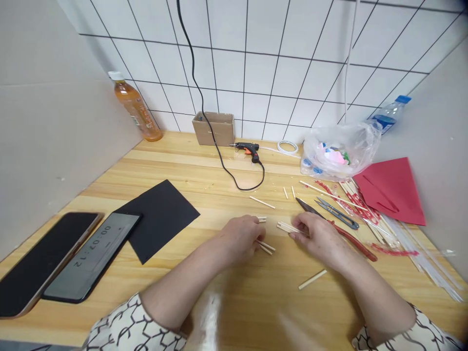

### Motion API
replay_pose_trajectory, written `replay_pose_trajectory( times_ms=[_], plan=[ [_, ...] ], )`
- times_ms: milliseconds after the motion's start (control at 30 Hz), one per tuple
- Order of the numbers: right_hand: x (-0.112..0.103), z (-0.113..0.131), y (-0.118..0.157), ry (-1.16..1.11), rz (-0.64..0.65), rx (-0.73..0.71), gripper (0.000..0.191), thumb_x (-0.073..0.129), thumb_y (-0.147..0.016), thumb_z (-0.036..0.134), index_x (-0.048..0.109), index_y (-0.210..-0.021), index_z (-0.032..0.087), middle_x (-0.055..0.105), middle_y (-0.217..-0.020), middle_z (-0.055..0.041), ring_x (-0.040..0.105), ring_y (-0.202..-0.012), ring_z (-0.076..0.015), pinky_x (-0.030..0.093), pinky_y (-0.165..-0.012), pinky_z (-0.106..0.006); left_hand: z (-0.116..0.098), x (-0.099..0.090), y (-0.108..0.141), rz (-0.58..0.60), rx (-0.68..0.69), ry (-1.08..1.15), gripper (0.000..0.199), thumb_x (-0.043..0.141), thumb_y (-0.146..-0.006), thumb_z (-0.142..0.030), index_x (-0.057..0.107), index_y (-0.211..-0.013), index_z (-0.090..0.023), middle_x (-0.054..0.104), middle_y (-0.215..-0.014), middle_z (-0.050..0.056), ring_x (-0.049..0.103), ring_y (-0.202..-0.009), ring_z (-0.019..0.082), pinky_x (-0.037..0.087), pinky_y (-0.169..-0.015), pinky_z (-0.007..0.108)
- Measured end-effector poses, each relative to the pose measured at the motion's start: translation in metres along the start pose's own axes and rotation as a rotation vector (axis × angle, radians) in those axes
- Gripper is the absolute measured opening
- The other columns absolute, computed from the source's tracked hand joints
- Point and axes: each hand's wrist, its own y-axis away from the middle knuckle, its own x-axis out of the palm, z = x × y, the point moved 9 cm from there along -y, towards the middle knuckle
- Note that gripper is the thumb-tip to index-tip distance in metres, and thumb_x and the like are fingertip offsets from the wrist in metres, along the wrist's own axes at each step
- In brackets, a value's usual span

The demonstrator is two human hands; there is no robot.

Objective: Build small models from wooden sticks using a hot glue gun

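Across the wooden worktop, the glue gun sits near the back edge, and the loose sticks lie apart, with nothing visibly joined yet. Your left hand is closed on some short sticks, which poke out past your fingers, while your right hand, just above the red-handled cutters, pinches a small bundle of sticks near its fingertips
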Motion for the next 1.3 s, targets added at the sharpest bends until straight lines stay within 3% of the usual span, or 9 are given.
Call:
replay_pose_trajectory(
  times_ms=[233, 533, 633, 700, 800, 900, 1033, 1300],
  plan=[
    [-0.013, 0.021, -0.021, 0.01, -0.078, -0.081, 0.008, 0.053, -0.077, 0.025, 0.057, -0.078, 0.019, 0.061, -0.082, -0.0043, 0.054, -0.081, -0.0184, 0.038, -0.07, -0.027, 0.001, -0.002, 0.002, -0.057, 0.039, 0.026, 0.013, 0.051, -0.069, -0.019, 0.064, -0.074, -0.021, 0.061, -0.082, 0.003, 0.056, -0.077, 0.018, 0.042, -0.063, 0.025],
    [0.004, 0.041, -0.062, 0.128, -0.017, -0.028, 0.008, 0.055, -0.076, 0.024, 0.059, -0.079, 0.017, 0.063, -0.086, -0.0083, 0.055, -0.081, -0.0201, 0.036, -0.067, -0.027, 0.008, -0.013, 0.0, -0.175, 0.014, 0.133, 0.011, 0.055, -0.067, -0.017, 0.065, -0.071, -0.019, 0.061, -0.077, 0.003, 0.056, -0.073, 0.016, 0.042, -0.063, 0.025],
    [0.01, 0.039, -0.067, 0.137, -0.011, -0.031, 0.008, 0.051, -0.077, 0.019, 0.057, -0.071, 0.017, 0.063, -0.079, -0.0086, 0.055, -0.077, -0.0198, 0.035, -0.064, -0.027, 0.02, -0.025, 0.001, -0.3, -0.057, 0.218, 0.01, 0.055, -0.07, -0.02, 0.065, -0.072, -0.018, 0.062, -0.075, 0.003, 0.057, -0.072, 0.017, 0.044, -0.065, 0.027],
    [0.008, 0.038, -0.066, 0.134, -0.017, -0.042, 0.011, 0.048, -0.078, 0.017, 0.056, -0.07, 0.017, 0.062, -0.078, -0.0084, 0.055, -0.075, -0.0192, 0.034, -0.063, -0.027, 0.028, -0.038, 0.005, -0.454, -0.083, 0.27, 0.011, 0.055, -0.071, -0.018, 0.065, -0.077, -0.018, 0.062, -0.081, 0.004, 0.057, -0.079, 0.018, 0.045, -0.071, 0.028],
    [-0.001, 0.043, -0.059, 0.118, -0.022, -0.082, 0.011, 0.046, -0.079, 0.017, 0.053, -0.072, 0.018, 0.061, -0.077, -0.0058, 0.053, -0.072, -0.0173, 0.034, -0.062, -0.026, 0.033, -0.06, 0.018, -0.718, -0.039, 0.297, 0.019, 0.054, -0.073, -0.016, 0.063, -0.09, -0.018, 0.061, -0.097, 0.007, 0.054, -0.095, 0.019, 0.044, -0.084, 0.032],
    [-0.012, 0.053, -0.047, 0.059, -0.023, -0.164, 0.011, 0.044, -0.08, 0.017, 0.051, -0.071, 0.019, 0.059, -0.075, -0.0033, 0.052, -0.07, -0.0152, 0.035, -0.061, -0.024, 0.031, -0.07, 0.026, -0.846, 0.046, 0.294, 0.023, 0.054, -0.075, -0.016, 0.061, -0.097, -0.018, 0.06, -0.104, 0.009, 0.053, -0.099, 0.02, 0.043, -0.087, 0.033],
    [-0.029, 0.062, -0.034, -0.106, -0.066, -0.249, 0.011, 0.042, -0.081, 0.02, 0.048, -0.071, 0.019, 0.056, -0.072, -0.0019, 0.05, -0.068, -0.0147, 0.036, -0.061, -0.025, 0.029, -0.067, 0.023, -0.802, 0.065, 0.361, 0.014, 0.051, -0.079, -0.021, 0.065, -0.081, -0.017, 0.065, -0.081, 0.005, 0.058, -0.079, 0.016, 0.045, -0.073, 0.027],
    [-0.048, 0.055, -0.032, -0.479, -0.023, -0.172, 0.03, 0.036, -0.086, 0.04, 0.047, -0.067, 0.019, 0.047, -0.062, 0.002, 0.044, -0.062, -0.0128, 0.037, -0.056, -0.024, 0.037, -0.057, 0.019, -0.668, -0.1, 0.84, 0.019, 0.054, -0.076, -0.027, 0.063, -0.064, -0.014, 0.056, -0.056, -0.001, 0.049, -0.057, 0.01, 0.038, -0.055, 0.02]
  ],
)
